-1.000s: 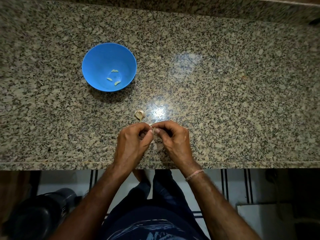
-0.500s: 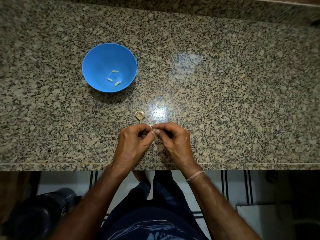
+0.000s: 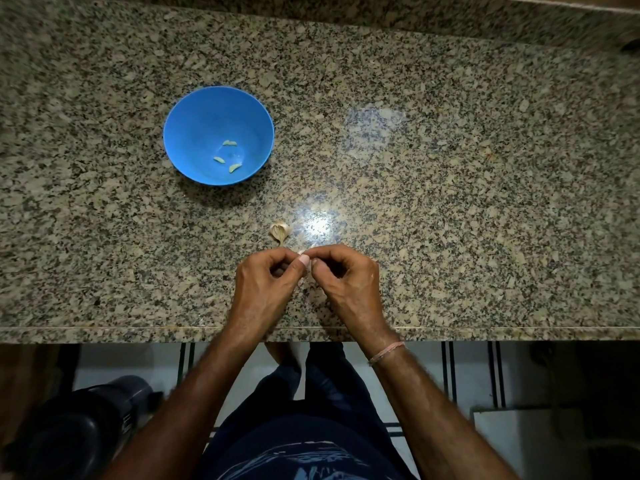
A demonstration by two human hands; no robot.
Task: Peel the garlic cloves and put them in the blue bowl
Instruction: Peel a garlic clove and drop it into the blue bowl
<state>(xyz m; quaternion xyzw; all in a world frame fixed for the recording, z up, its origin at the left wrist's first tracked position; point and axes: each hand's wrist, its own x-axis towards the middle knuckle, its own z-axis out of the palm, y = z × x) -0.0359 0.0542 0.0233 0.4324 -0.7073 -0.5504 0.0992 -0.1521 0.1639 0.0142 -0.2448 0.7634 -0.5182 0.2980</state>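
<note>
A blue bowl stands on the granite counter at the left, with three peeled garlic cloves lying in its bottom. Near the counter's front edge my left hand and my right hand meet fingertip to fingertip, both pinching one small garlic clove between them. Only a pale sliver of that clove shows past my fingers. Just beyond my hands lies a garlic bulb remnant with papery skin.
The speckled granite counter stretches wide to the right, with a raised back ledge along the far side. Its front edge runs just under my wrists. A dark object sits on the floor at lower left.
My hands have stayed in place near the front edge; my fingers have shifted slightly on the clove. The bowl and the bulb remnant have not moved.
</note>
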